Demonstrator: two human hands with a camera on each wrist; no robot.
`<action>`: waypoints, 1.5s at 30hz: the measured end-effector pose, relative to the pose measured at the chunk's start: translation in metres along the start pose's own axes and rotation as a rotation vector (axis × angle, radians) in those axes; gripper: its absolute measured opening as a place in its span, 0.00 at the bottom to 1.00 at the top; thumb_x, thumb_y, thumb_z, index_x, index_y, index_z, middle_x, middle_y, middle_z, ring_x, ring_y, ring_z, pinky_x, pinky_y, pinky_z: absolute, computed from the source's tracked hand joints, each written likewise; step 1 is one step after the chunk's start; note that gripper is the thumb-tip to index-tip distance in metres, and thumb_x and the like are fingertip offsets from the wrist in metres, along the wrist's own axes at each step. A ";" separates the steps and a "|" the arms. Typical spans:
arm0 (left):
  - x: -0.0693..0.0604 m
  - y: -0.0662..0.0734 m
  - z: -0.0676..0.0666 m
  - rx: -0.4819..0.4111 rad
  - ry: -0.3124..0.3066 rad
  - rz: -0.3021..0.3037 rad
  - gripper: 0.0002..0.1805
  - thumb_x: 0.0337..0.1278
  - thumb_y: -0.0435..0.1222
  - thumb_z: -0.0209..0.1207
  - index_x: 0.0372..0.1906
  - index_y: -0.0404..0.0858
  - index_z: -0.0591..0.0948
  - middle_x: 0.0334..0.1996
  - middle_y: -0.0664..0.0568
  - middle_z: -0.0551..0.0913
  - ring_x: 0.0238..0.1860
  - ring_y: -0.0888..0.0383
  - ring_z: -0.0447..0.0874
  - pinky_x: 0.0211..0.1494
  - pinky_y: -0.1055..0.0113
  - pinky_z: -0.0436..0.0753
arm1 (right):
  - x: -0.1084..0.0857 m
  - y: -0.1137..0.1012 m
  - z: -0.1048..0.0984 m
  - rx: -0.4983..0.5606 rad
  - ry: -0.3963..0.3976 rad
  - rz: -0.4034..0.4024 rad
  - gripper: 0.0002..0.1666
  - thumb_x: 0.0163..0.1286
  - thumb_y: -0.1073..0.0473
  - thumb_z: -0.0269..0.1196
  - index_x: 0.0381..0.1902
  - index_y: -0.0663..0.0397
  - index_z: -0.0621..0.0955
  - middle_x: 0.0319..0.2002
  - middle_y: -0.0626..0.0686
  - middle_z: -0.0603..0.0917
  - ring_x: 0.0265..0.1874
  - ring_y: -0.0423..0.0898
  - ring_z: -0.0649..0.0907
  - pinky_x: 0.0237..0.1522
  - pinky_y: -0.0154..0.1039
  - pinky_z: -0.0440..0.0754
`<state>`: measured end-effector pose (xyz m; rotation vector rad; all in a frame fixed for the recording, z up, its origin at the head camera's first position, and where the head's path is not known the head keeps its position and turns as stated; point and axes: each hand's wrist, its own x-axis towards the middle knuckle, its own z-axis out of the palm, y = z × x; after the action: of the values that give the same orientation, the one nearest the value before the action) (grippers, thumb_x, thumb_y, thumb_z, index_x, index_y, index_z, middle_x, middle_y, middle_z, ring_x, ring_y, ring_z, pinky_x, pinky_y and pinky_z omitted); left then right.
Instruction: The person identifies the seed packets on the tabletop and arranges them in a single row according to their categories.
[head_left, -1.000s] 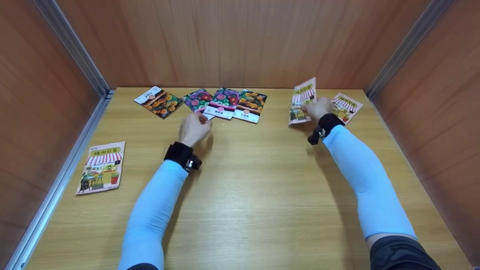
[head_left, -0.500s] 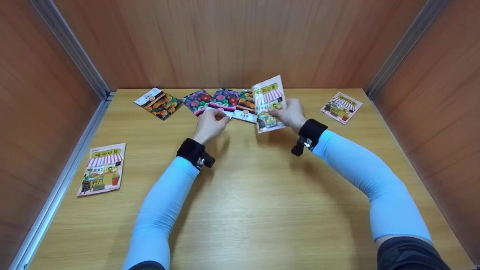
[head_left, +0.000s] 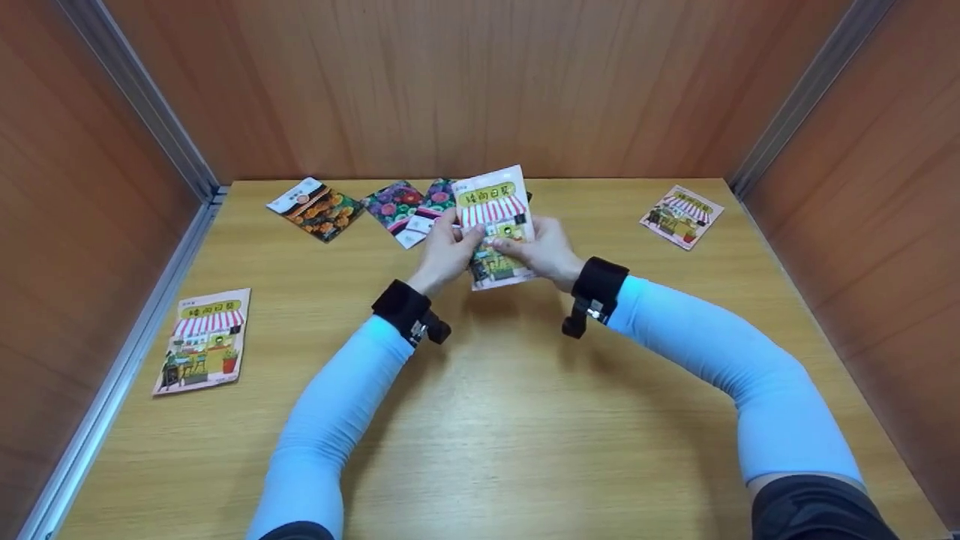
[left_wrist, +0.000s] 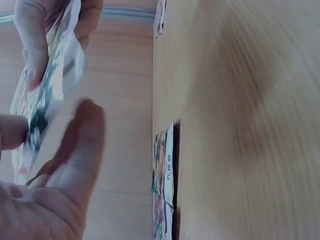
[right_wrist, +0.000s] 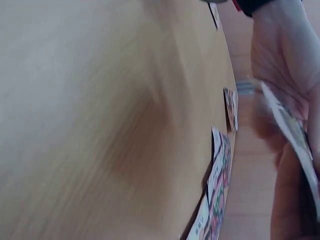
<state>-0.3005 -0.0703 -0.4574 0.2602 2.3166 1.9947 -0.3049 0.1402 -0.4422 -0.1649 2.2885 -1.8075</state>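
A pink seed packet [head_left: 496, 214] with a striped awning print is held tilted above the table between both hands. My right hand [head_left: 546, 251] grips its right side, thumb on the front and fingers behind. At its left edge is my left hand [head_left: 444, 255], with the thumb over the front. In the left wrist view the packet [left_wrist: 45, 100] runs between the left thumb and fingers; the blurred fingers [left_wrist: 82, 145] show a gap from it. Behind lie flower-printed packets: one orange [head_left: 316, 208], one purple and red [head_left: 394, 202], and another [head_left: 439, 196] partly covered.
A similar pink packet [head_left: 202, 341] lies at the left of the wooden table [head_left: 480, 420], and a smaller-looking one [head_left: 682, 216] at the back right. Wooden panels [head_left: 480, 90] stand at the back and both sides.
My right hand has carried the pink packet leftward from the back right to the middle. My left hand has moved right from the flower packets to meet it, thumb now over its front.
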 end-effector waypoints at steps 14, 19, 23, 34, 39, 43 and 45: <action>-0.034 -0.008 -0.086 0.164 0.050 -0.076 0.29 0.83 0.33 0.61 0.80 0.33 0.68 0.57 0.30 0.90 0.36 0.62 0.92 0.41 0.67 0.93 | -0.004 0.003 -0.015 0.009 -0.089 -0.004 0.25 0.80 0.58 0.72 0.68 0.59 0.78 0.44 0.51 0.95 0.40 0.42 0.94 0.45 0.34 0.94; -0.055 -0.019 -0.126 0.268 0.059 -0.244 0.39 0.84 0.37 0.61 0.88 0.37 0.58 0.63 0.34 0.87 0.44 0.57 0.92 0.47 0.67 0.93 | -0.004 0.006 -0.023 -0.007 -0.076 0.021 0.29 0.81 0.57 0.72 0.72 0.59 0.77 0.56 0.59 0.92 0.46 0.43 0.93 0.53 0.39 0.94; -0.072 -0.029 -0.153 0.336 0.079 -0.331 0.45 0.83 0.38 0.63 0.91 0.37 0.52 0.69 0.33 0.83 0.53 0.51 0.91 0.55 0.63 0.92 | -0.007 0.007 -0.026 -0.015 -0.080 0.021 0.31 0.82 0.58 0.71 0.76 0.59 0.74 0.64 0.63 0.89 0.47 0.41 0.92 0.63 0.48 0.93; -0.117 -0.039 -0.219 0.700 0.129 -0.436 0.51 0.75 0.45 0.71 0.86 0.28 0.56 0.75 0.22 0.74 0.73 0.26 0.77 0.81 0.31 0.75 | -0.009 0.014 -0.031 -0.034 -0.067 0.034 0.36 0.79 0.60 0.73 0.78 0.58 0.72 0.70 0.66 0.86 0.66 0.60 0.89 0.72 0.59 0.87; -0.133 -0.045 -0.235 0.852 0.232 -0.387 0.38 0.65 0.47 0.78 0.64 0.23 0.76 0.52 0.29 0.84 0.54 0.33 0.84 0.54 0.43 0.85 | -0.009 0.018 -0.033 -0.027 -0.071 0.025 0.35 0.80 0.61 0.72 0.78 0.59 0.71 0.70 0.68 0.85 0.69 0.65 0.87 0.73 0.60 0.86; -0.141 -0.052 -0.240 0.928 0.293 -0.377 0.28 0.60 0.48 0.81 0.43 0.29 0.79 0.35 0.40 0.81 0.39 0.43 0.79 0.37 0.57 0.76 | -0.010 0.021 -0.036 -0.021 -0.069 0.042 0.35 0.79 0.61 0.72 0.78 0.58 0.71 0.70 0.67 0.85 0.66 0.61 0.89 0.74 0.62 0.85; -0.143 -0.054 -0.240 0.957 0.307 -0.384 0.27 0.59 0.48 0.81 0.35 0.33 0.78 0.29 0.45 0.77 0.35 0.46 0.77 0.34 0.59 0.73 | -0.010 0.023 -0.037 -0.025 -0.068 0.052 0.35 0.80 0.62 0.72 0.78 0.57 0.70 0.70 0.66 0.85 0.63 0.57 0.90 0.75 0.63 0.84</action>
<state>-0.2038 -0.3374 -0.4821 -0.4510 3.0284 0.6900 -0.3030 0.1830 -0.4552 -0.1661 2.2487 -1.7214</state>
